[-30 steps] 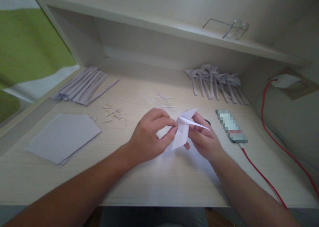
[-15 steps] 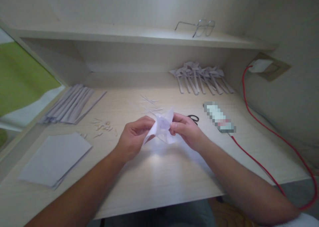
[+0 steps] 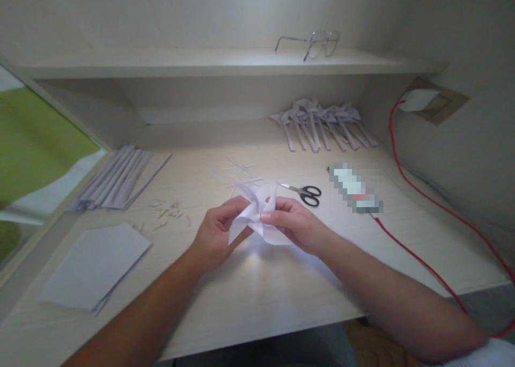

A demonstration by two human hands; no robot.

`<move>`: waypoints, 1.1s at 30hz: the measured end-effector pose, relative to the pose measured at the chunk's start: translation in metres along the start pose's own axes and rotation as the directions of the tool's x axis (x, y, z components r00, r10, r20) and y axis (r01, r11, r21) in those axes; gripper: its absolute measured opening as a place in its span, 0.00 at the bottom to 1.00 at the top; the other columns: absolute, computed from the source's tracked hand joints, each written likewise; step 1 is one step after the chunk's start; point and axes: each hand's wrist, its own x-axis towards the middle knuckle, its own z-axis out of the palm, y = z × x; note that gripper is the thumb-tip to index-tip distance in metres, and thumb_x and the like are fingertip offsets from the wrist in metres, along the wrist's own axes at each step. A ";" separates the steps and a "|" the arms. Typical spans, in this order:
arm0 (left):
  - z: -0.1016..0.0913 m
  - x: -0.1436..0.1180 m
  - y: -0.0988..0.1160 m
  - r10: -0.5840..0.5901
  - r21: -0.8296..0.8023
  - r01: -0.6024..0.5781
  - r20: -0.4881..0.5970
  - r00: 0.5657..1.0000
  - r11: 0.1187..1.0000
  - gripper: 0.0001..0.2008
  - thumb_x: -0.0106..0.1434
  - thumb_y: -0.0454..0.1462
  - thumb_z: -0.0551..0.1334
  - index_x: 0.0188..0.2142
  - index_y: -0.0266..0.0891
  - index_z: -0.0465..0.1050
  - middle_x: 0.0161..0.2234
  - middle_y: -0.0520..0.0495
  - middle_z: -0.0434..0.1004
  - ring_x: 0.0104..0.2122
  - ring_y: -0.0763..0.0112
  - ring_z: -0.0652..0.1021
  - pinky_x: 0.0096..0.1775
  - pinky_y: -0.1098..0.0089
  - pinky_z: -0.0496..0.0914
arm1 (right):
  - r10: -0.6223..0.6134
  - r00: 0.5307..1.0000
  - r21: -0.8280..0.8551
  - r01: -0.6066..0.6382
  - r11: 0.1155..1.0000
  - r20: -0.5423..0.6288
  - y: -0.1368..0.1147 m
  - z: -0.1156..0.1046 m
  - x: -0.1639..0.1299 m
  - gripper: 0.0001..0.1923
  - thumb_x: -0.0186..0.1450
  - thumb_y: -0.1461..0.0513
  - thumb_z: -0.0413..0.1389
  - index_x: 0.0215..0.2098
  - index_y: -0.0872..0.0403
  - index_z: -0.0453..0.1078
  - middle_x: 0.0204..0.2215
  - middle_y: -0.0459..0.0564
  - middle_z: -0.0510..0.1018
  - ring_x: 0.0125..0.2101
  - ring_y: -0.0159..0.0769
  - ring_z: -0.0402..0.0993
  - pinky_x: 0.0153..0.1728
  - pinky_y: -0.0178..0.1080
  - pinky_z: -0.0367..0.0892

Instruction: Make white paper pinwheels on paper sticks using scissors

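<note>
Both my hands hold a white folded paper pinwheel (image 3: 256,215) just above the desk's middle. My left hand (image 3: 215,233) grips its left side from below. My right hand (image 3: 295,222) pinches the centre, its fingertips pressing the folded points together. Black-handled scissors (image 3: 306,192) lie on the desk just beyond my right hand.
A stack of square paper sheets (image 3: 94,262) lies front left, rolled paper sticks (image 3: 116,178) behind it. Finished pinwheels (image 3: 322,124) are piled at the back right. A blurred device (image 3: 354,188) with a red cable (image 3: 418,257) lies right. Glasses (image 3: 311,42) rest on the shelf. Paper scraps (image 3: 171,211) lie scattered.
The folded paper has been drawn into a pinwheel shape between my hands. The view has shifted, and the scissors beyond my right hand show in full.
</note>
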 end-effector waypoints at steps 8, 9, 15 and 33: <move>-0.003 -0.003 -0.001 0.065 0.112 -0.064 -0.003 0.998 0.992 0.05 0.62 0.39 0.70 0.34 0.41 0.79 0.33 0.45 0.79 0.34 0.65 0.77 0.38 0.64 0.71 | 0.035 0.999 -0.005 -0.035 0.999 -0.032 -0.004 0.003 -0.001 0.18 0.58 0.50 0.69 0.36 0.55 0.78 0.29 0.47 0.79 0.28 0.33 0.72 0.31 0.36 0.65; -0.003 -0.003 -0.001 0.078 0.142 -0.078 0.003 0.997 0.987 0.05 0.62 0.38 0.70 0.33 0.41 0.78 0.32 0.46 0.79 0.34 0.65 0.77 0.38 0.64 0.71 | 0.029 0.999 -0.030 -0.030 0.999 -0.039 -0.004 0.002 0.000 0.18 0.58 0.51 0.69 0.37 0.56 0.79 0.30 0.48 0.80 0.29 0.33 0.72 0.32 0.36 0.65; -0.001 -0.003 -0.002 0.078 0.182 -0.073 -0.024 0.997 0.981 0.04 0.62 0.35 0.69 0.31 0.40 0.76 0.33 0.45 0.79 0.34 0.64 0.77 0.37 0.64 0.71 | 0.005 0.996 -0.092 -0.013 0.996 -0.085 -0.008 0.005 0.001 0.16 0.59 0.51 0.69 0.35 0.56 0.79 0.27 0.46 0.79 0.25 0.30 0.70 0.29 0.34 0.63; 0.004 -0.005 -0.004 0.079 0.186 -0.071 -0.038 0.996 0.980 0.03 0.62 0.33 0.69 0.35 0.42 0.80 0.32 0.47 0.77 0.35 0.65 0.76 0.39 0.64 0.70 | 0.021 0.999 0.005 -0.021 1.000 0.035 0.001 0.003 0.005 0.19 0.63 0.49 0.65 0.35 0.56 0.72 0.25 0.45 0.74 0.24 0.31 0.68 0.28 0.36 0.62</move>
